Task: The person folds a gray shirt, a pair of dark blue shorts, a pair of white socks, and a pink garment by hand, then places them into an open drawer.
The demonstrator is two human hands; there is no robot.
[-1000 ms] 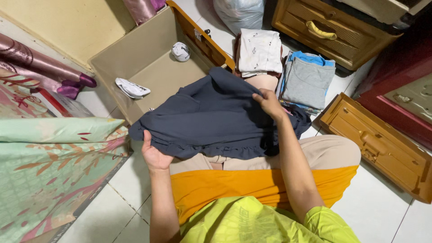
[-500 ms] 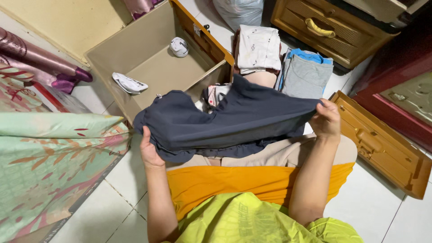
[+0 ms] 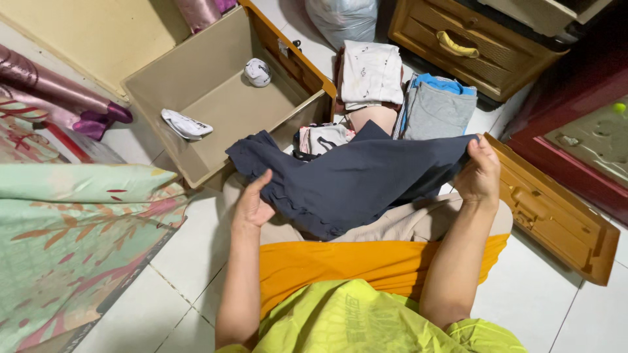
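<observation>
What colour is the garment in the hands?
Dark navy garment, plain, with a ruffled hem; head view.

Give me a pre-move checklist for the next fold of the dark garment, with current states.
1. Right hand grips the edge of the dark blue garment: ok.
2. Left hand holds the ruffled side: ok, fingers partly hidden under cloth.
3. Garment stretched flat between hands: not ok, the left part is bunched and sags onto the lap.
4. Open drawer has free room: ok, only two small white items inside.
5. Folded stacks clear of the garment: ok.
6. Garment's lower layer smooth: cannot tell, hidden.
</observation>
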